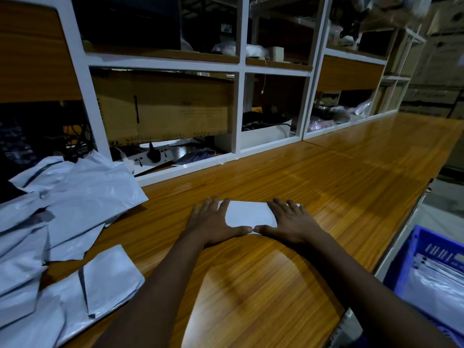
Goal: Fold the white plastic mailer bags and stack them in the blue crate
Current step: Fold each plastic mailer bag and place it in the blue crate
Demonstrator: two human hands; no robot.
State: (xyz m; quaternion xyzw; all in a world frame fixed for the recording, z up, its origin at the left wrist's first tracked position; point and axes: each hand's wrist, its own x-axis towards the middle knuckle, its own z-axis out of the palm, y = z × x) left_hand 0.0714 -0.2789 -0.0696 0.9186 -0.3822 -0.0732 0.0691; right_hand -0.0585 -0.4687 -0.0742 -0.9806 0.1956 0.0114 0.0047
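Pressing mailer bag [248, 213] beneath, flat-palmed, released: L grip [213, 222] & R grip [292, 221].

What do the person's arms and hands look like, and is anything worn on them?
The left hand and right hand are bare: no gloves, and no ring, watch or bracelet that I can see. The left forearm and right forearm are bare too; no sleeve shows within the picture.
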